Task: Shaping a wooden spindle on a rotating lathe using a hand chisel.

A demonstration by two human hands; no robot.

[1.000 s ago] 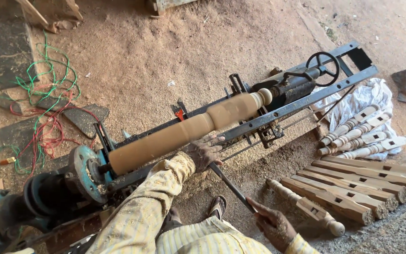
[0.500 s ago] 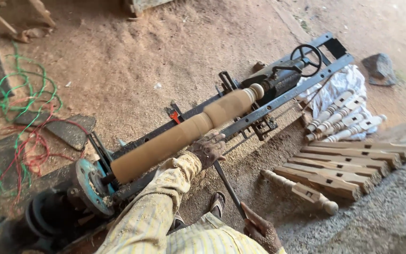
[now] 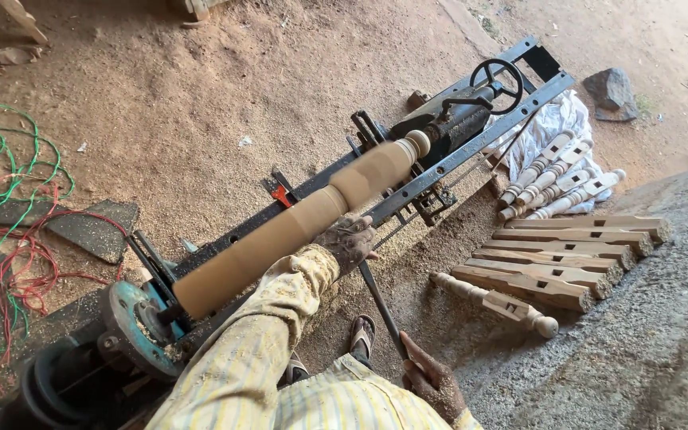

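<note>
While your left hand (image 3: 349, 239) presses the chisel (image 3: 381, 306) down beside the wooden workpiece (image 3: 296, 227) mounted on the lathe (image 3: 447, 155), your right hand (image 3: 433, 386) is clenched around the chisel's handle; turned legs (image 3: 555, 179) lie nearby.

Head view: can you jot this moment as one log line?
left hand on chisel near wooden workpiece | right hand grips turning chisel handle | lathe on sawdust floor

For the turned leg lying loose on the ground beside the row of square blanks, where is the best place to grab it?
Probably the square mortised block in the middle of the turned leg, taken from above. Its flat faces suit a pinch, while the rounded ends would likely roll. It lies flat on the sawdust, apart from the blanks, so the top is open.
</note>
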